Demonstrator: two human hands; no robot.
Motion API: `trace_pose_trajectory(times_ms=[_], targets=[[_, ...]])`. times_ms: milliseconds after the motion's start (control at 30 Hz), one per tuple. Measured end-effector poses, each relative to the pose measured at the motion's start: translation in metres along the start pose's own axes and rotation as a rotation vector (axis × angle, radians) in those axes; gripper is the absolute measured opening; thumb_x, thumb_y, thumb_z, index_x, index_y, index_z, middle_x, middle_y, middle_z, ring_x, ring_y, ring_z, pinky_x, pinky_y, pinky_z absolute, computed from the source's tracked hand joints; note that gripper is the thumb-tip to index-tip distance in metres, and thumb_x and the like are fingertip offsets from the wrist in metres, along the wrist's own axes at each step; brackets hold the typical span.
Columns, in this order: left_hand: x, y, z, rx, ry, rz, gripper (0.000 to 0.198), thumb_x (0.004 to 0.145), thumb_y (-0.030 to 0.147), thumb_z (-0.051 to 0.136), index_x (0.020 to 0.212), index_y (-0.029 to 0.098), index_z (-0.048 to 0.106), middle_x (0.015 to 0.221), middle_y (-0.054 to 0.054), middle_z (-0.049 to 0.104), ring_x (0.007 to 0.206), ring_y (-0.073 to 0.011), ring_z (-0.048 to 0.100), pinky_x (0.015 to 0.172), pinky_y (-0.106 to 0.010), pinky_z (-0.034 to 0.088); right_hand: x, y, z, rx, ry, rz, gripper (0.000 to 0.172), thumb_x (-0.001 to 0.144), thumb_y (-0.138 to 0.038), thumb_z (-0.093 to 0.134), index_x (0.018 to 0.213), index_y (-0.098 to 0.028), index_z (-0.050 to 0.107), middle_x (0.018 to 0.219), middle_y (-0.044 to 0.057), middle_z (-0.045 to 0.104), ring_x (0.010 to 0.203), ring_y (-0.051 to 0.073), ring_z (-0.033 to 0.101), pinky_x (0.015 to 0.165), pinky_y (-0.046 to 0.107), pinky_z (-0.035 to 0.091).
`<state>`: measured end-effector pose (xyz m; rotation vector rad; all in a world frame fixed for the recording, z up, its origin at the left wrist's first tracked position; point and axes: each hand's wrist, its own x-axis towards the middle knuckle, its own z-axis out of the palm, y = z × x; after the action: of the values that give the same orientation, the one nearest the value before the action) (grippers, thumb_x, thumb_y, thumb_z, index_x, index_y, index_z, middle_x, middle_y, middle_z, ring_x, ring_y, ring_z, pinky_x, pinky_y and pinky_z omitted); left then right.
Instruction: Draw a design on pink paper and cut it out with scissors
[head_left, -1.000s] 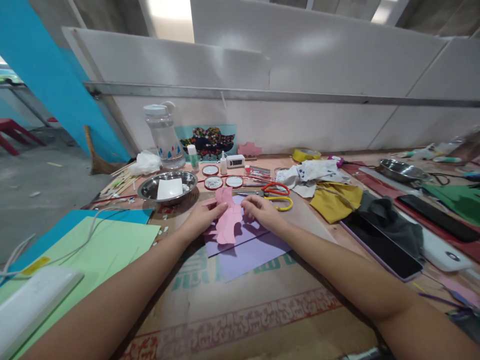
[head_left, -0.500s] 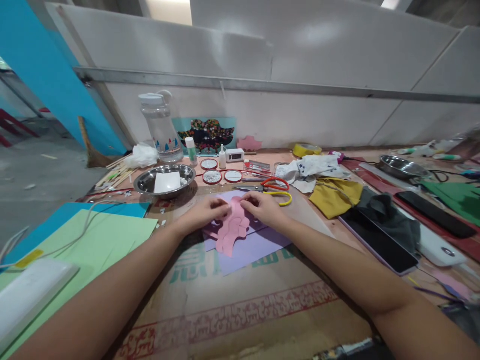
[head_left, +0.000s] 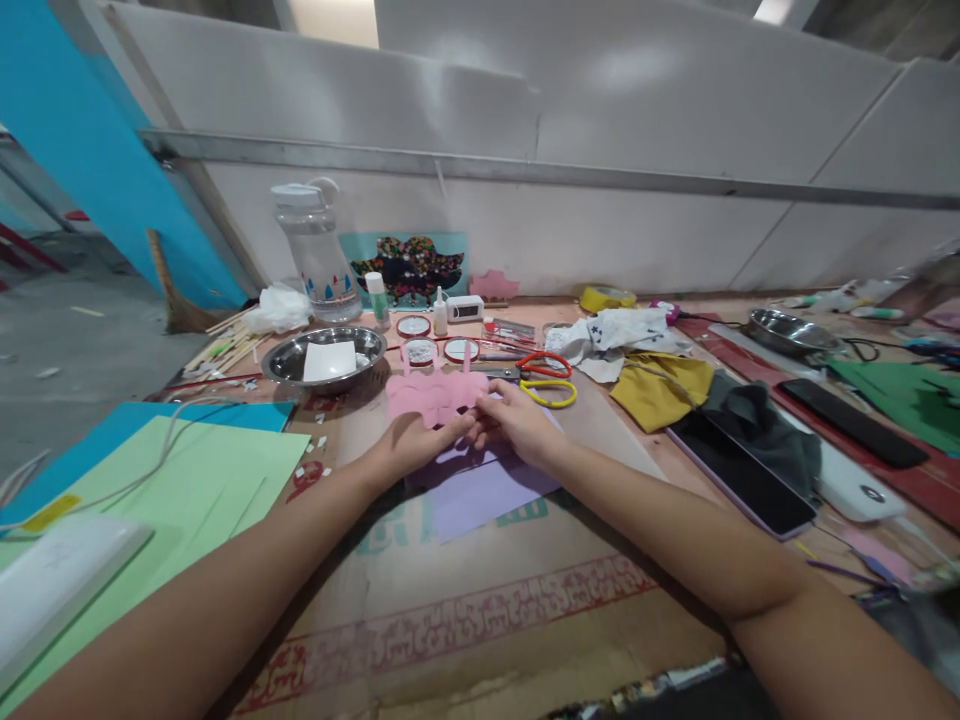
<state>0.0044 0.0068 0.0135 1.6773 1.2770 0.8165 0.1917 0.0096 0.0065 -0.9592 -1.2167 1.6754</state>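
A pink paper cutout [head_left: 426,392] with scalloped edges is held up over the mat in the middle of the bench. My left hand [head_left: 420,440] grips its lower edge, the thumb pointing right. Close beside it, my right hand [head_left: 514,420] has its fingers bent and pinched at the cutout's lower right corner. Below both hands lies purple paper [head_left: 487,495], partly covered by them. Scissors [head_left: 547,380] with one red and one yellow handle rest just beyond my right hand.
A steel bowl [head_left: 352,365] holding a white piece stands at the left, near a water bottle [head_left: 319,260]. Green paper sheets [head_left: 217,480] and a white power bank [head_left: 67,570] lie left. Phones, including a black-screened phone [head_left: 742,475], and yellow cloth [head_left: 664,390] lie right.
The pink cutout has been turned and raised away from me, its narrow strips now pointing up. My hands have come together at its lower edge. The view has shifted slightly.
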Motion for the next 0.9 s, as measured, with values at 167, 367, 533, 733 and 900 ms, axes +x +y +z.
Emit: trace_pose_trajectory(times_ms=[167,367,533,733,900], targets=[[-0.005,0.011,-0.001,0.047,0.105,0.081,0.042,0.085,0.057,0.056,0.062,0.022,0.061,0.060,-0.002,0.061,0.066,-0.0219,0.059,0.063,-0.032,0.048,-0.004,-0.002,0.002,-0.124,-0.084,-0.002,0.045,0.081,-0.056,0.078,0.090,-0.020,0.053,0.071,-0.001,0.071,0.051,0.014,0.068,0.047,0.024,0.056],[-0.001,0.008,-0.007,0.071,0.084,0.153,0.033,0.083,0.051,0.062,0.072,0.021,0.066,0.071,-0.003,0.067,0.071,-0.0217,0.061,0.067,-0.032,0.049,0.000,0.001,-0.004,-0.250,0.040,-0.122,0.045,0.081,-0.061,0.073,0.085,-0.020,0.055,0.065,-0.003,0.063,0.050,0.011,0.062,0.046,0.022,0.053],[0.001,0.009,-0.004,0.081,0.082,0.181,0.027,0.081,0.045,0.061,0.071,0.020,0.065,0.072,-0.004,0.068,0.071,-0.0216,0.061,0.069,-0.032,0.049,0.004,-0.010,-0.009,-0.419,0.015,-0.175,0.031,0.095,-0.050,0.057,0.094,-0.020,0.057,0.074,0.001,0.069,0.056,0.014,0.064,0.052,0.025,0.054],[0.000,0.007,-0.007,0.089,0.135,0.157,0.030,0.085,0.044,0.055,0.067,0.021,0.060,0.067,-0.003,0.064,0.066,-0.0207,0.059,0.063,-0.032,0.046,0.003,-0.061,-0.071,-1.171,0.076,-0.367,0.028,0.090,-0.014,0.057,0.115,-0.016,0.069,0.116,0.015,0.072,0.102,0.027,0.067,0.091,0.038,0.051],[-0.002,0.011,-0.012,0.093,0.162,0.177,0.033,0.086,0.046,0.055,0.067,0.020,0.060,0.068,-0.005,0.064,0.069,-0.0222,0.061,0.066,-0.033,0.047,0.003,-0.064,-0.116,-1.514,0.029,-0.237,0.055,0.083,-0.008,0.065,0.137,-0.017,0.065,0.125,0.018,0.070,0.108,0.030,0.067,0.092,0.035,0.048]])
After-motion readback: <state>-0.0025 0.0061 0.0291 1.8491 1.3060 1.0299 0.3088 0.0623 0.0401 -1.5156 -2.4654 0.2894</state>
